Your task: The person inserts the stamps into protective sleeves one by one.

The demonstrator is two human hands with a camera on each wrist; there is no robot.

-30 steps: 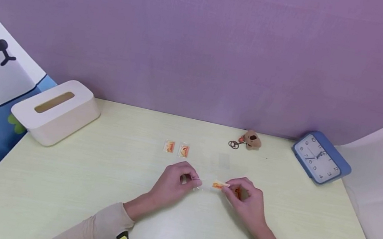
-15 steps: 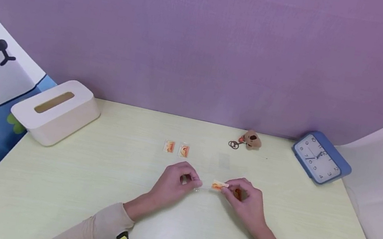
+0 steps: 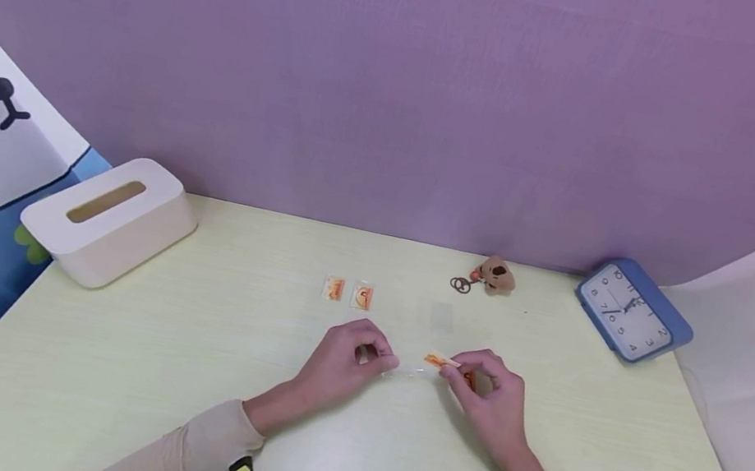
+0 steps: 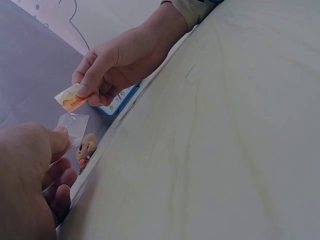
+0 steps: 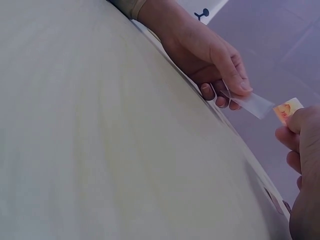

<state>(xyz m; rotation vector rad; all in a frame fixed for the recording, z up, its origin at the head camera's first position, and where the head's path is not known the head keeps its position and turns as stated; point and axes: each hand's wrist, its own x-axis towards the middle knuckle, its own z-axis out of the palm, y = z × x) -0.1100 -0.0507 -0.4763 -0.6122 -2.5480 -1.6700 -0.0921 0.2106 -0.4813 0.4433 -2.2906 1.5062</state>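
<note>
My left hand (image 3: pixel 351 356) pinches a small clear plastic sleeve (image 4: pixel 75 127) between thumb and fingers. Across from it, my right hand (image 3: pixel 489 392) holds a small orange-and-white printed card (image 3: pixel 439 360) by one end. More orange shows inside the curl of the right fingers in the head view. In the right wrist view the card (image 5: pixel 288 110) lies right at the free end of the sleeve (image 5: pixel 255 104). Both hands are raised above the light wooden table (image 3: pixel 383 470). Beyond them two similar cards (image 3: pixel 334 288) in clear wrappers lie side by side.
Another clear sleeve (image 3: pixel 442 317) lies flat behind the right hand. Near the back edge sits a brown plush keychain (image 3: pixel 495 275) with metal rings. A blue clock (image 3: pixel 630 311) stands at the back right, a white tissue box (image 3: pixel 113 224) at the back left.
The right hand has shifted slightly to the right and the card in it has tilted. The sleeve in the left hand now shows more clearly, stretching toward the card. The left hand stays put.
</note>
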